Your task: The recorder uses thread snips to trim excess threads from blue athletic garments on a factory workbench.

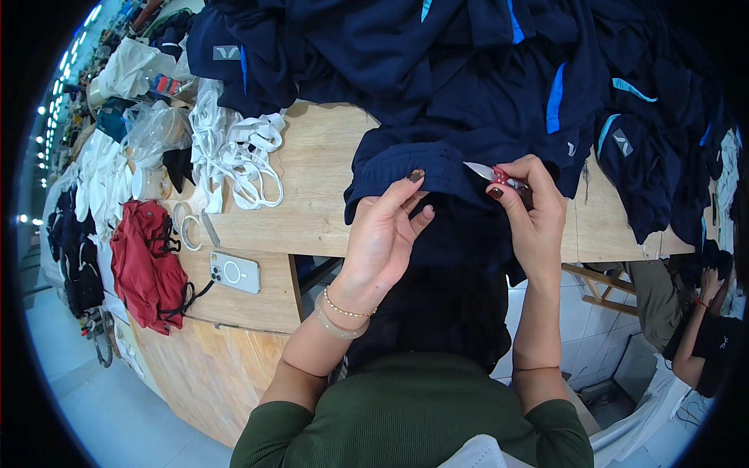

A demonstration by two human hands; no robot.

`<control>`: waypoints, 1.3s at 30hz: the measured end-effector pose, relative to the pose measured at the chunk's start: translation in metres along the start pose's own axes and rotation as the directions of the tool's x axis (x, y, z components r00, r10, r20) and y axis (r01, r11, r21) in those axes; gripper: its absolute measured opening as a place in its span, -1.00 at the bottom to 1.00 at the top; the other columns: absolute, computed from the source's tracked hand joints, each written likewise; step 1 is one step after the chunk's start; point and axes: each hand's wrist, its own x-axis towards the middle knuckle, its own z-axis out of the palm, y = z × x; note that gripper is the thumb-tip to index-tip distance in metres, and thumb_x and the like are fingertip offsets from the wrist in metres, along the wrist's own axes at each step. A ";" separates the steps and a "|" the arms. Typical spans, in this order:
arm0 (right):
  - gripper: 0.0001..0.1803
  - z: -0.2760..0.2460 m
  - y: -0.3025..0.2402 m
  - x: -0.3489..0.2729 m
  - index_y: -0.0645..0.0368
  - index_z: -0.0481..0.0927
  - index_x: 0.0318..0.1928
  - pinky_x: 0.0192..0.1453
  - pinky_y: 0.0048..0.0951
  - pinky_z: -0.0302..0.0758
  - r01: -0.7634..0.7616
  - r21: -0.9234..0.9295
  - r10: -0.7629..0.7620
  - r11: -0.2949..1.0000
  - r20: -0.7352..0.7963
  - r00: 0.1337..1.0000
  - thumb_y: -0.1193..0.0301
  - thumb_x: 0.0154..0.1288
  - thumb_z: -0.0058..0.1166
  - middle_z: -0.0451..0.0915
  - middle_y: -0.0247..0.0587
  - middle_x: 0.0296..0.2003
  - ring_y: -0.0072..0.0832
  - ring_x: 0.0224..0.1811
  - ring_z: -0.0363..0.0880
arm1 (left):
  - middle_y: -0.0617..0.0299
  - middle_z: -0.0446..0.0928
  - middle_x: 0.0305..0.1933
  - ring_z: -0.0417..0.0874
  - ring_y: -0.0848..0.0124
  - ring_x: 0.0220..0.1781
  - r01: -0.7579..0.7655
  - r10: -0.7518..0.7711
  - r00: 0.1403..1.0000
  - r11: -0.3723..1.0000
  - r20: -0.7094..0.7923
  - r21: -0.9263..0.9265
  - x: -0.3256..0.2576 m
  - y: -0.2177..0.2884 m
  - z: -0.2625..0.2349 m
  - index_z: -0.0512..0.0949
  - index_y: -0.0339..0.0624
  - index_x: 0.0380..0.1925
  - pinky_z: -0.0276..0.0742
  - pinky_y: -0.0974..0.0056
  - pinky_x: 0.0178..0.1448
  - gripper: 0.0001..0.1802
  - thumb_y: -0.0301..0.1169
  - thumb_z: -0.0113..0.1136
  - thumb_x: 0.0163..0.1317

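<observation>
A navy garment (pixel 437 160) with a gathered, elastic-looking waistband lies over the table's near edge in front of me. My left hand (pixel 388 234) pinches the top of the waistband, thumb on top and fingers partly under the cloth. Small thread snips (pixel 499 176), with pointed silver blades and a red part at the grip, are in my right hand (pixel 537 210). Their blades point left and lie close over the waistband's right end. I cannot tell whether the tips touch the cloth.
A big heap of navy garments (pixel 351 54) with blue strips covers the table's far side. To the left lie white straps (pixel 246 148), tape rolls (pixel 189 232), a phone (pixel 235 272) and a red cloth bag (pixel 146 265). Another person's arm (pixel 697 331) shows at the right.
</observation>
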 end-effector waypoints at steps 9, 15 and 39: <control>-0.76 0.001 -0.007 0.002 0.36 0.57 -0.23 -0.26 -0.58 0.43 0.137 -0.153 -0.127 0.979 0.071 0.989 0.59 0.08 0.31 0.53 -0.24 -0.37 -0.53 -0.34 0.49 | 0.35 0.61 -0.17 0.54 0.57 -0.10 -0.011 0.010 1.000 1.000 0.011 0.019 -0.003 0.000 0.005 0.65 -0.19 -0.27 0.53 0.37 -0.07 -0.88 -0.40 0.20 0.32; -0.74 0.008 -0.012 0.007 0.28 0.56 -0.31 -0.36 -0.44 0.39 0.223 -0.202 -0.223 0.954 0.023 0.975 0.50 0.00 0.36 0.53 -0.22 -0.45 -0.34 -0.42 0.45 | 0.31 0.62 -0.14 0.58 0.56 -0.08 -0.012 0.012 1.000 0.999 0.006 0.044 -0.003 -0.002 0.005 0.63 -0.18 -0.19 0.57 0.44 -0.11 -0.87 -0.41 0.17 0.34; -0.74 0.009 -0.018 0.011 0.28 0.58 -0.14 -0.18 -0.68 0.47 0.023 0.166 -0.041 0.986 0.107 0.993 0.66 0.11 0.24 0.61 -0.30 -0.29 -0.64 -0.29 0.56 | 0.34 0.60 -0.20 0.53 0.57 -0.12 -0.045 0.046 0.999 0.996 -0.011 0.074 -0.006 0.002 0.007 0.65 -0.21 -0.33 0.52 0.33 -0.03 -0.89 -0.41 0.23 0.30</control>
